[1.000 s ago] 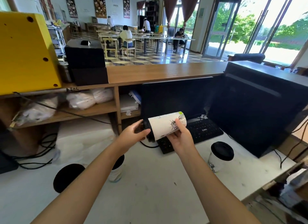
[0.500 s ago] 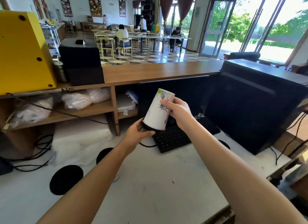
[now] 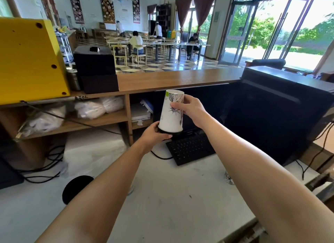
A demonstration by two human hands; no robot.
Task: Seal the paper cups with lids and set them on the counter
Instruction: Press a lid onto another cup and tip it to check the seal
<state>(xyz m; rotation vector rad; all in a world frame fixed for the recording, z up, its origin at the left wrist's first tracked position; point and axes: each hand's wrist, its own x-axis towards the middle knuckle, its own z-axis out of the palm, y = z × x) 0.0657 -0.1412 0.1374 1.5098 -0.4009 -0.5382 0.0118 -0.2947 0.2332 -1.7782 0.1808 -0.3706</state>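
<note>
Standing behind a service desk, a person holds a paper cup (image 3: 171,112) upside down in both bare hands, above the far edge of the pale worktop (image 3: 162,197) and just below the wooden counter (image 3: 171,79). Directly beneath the cup lies a black keyboard (image 3: 191,148); a large dark monitor (image 3: 271,112) rises to its right, close beside the right forearm. To the left, a yellow box (image 3: 30,58) and a black machine (image 3: 94,65) occupy the counter's end, with bagged white supplies (image 3: 97,107) on the shelf below. A loose black lid (image 3: 76,188) lies flat on the worktop near the left forearm, which hides most of another cup behind it. Cables trail across the worktop's left side.

The cup's long axis runs nearly vertical, leaning slightly, its narrow base pointing up and its wide mouth down, capped by a black lid (image 3: 169,131). The left hand (image 3: 155,134) cups that lid from underneath, fingers curled around its rim. The right hand (image 3: 189,110) wraps the upper side wall, fingers closed against the printed paper. Diners sit at tables in the hall beyond.
</note>
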